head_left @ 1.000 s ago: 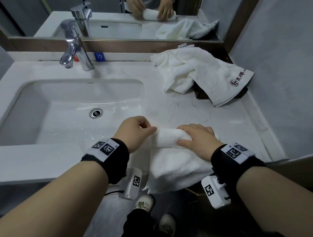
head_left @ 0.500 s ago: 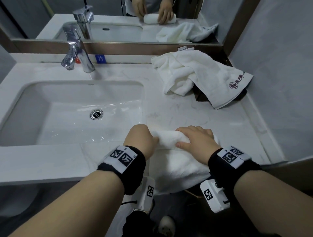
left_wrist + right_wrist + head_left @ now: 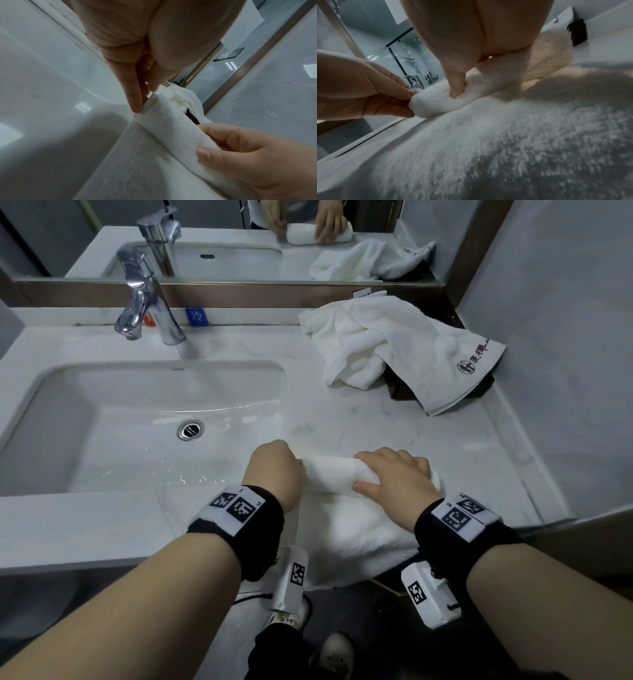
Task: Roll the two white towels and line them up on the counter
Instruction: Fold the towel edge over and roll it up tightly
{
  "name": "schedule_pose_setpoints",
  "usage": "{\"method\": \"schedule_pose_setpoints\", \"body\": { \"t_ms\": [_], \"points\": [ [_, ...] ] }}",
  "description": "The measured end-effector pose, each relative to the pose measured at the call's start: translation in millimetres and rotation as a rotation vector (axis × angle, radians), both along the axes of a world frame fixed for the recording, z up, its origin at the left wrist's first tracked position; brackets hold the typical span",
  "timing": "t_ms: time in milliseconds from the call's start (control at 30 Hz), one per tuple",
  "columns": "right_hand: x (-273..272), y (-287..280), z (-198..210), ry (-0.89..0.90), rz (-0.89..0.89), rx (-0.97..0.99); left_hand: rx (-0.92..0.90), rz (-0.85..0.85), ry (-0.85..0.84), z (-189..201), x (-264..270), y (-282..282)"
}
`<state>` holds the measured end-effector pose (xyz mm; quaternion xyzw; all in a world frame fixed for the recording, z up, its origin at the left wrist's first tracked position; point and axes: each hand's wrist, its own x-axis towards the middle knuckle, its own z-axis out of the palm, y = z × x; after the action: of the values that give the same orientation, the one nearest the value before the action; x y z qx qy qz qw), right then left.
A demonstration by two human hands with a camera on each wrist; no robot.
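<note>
A white towel (image 3: 346, 529) lies on the counter's near edge, its far end wound into a small roll (image 3: 329, 475) and its free part hanging over the edge. My left hand (image 3: 274, 470) pinches the roll's left end (image 3: 149, 106), seen in the right wrist view as fingertips (image 3: 406, 94) on the roll (image 3: 433, 102). My right hand (image 3: 394, 477) curls over the roll's right part, thumb (image 3: 205, 154) pressed into the cloth. The second white towel (image 3: 387, 350), with a dark red logo, lies crumpled at the back right.
The sink basin (image 3: 102, 392) and chrome faucet (image 3: 150, 306) take up the left of the counter (image 3: 376, 426). A dark object (image 3: 400, 385) shows under the crumpled towel. A grey wall (image 3: 565, 337) closes the right side; a mirror (image 3: 222, 237) runs along the back.
Both hands have pushed the roll away from me across the counter; it is now thicker and less flat towel hangs over the edge. The head view has tilted slightly.
</note>
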<state>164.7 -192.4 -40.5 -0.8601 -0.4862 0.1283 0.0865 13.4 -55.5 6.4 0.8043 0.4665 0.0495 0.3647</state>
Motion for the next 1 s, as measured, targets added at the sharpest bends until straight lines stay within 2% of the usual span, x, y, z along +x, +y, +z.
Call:
{"method": "schedule_pose_setpoints", "body": {
  "t_ms": [133,533,767,1000],
  "points": [
    [1.0,-0.2,-1.7,0.016,0.002,0.006,-0.066,0.045,-0.102,-3.9,-2.7,3.9],
    [0.5,-1.1,-4.0,0.004,0.016,0.016,-0.078,-0.011,0.104,-4.3,5.0,-12.0],
    [1.9,-2.1,-0.7,0.011,0.034,0.014,0.029,-0.042,0.105,-5.0,10.2,-16.7],
    [4.8,-6.3,4.5,-0.029,0.047,0.006,0.052,-0.013,0.115,-3.7,10.6,-9.0]
  ]
}}
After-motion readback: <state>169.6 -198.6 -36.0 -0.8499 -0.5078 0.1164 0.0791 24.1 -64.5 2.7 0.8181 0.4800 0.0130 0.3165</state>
